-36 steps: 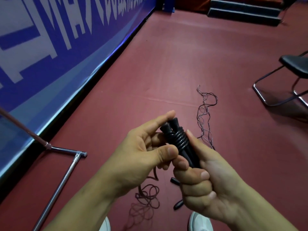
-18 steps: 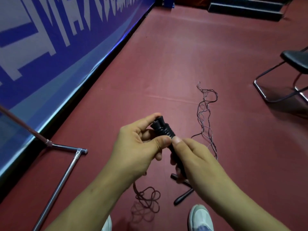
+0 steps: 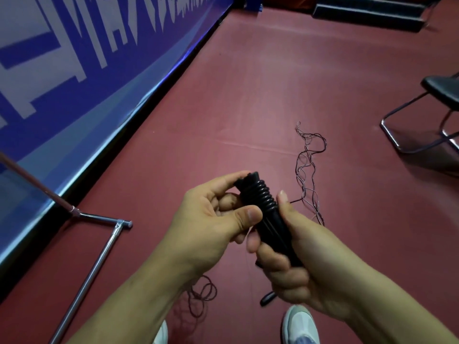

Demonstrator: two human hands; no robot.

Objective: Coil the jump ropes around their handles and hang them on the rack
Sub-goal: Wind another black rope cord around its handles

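Jump rope handles [image 3: 270,224] held at centre, clasped in right hand [image 3: 310,269], top pinched by left hand [image 3: 211,219]; coil [image 3: 260,194] lengthened since a second ago, loose rope [image 3: 308,170] trailing toward 1 o'clock, winding judged unfinished.

Dark red floor [image 3: 248,95], tangled thin ropes [image 3: 308,167], metal rack base [image 3: 94,269], chair [image 3: 444,91], loose black handle [image 3: 267,297]

dim, even indoor light; soft shadows on the floor [image 3: 248,108]; wide-angle bending at edges.
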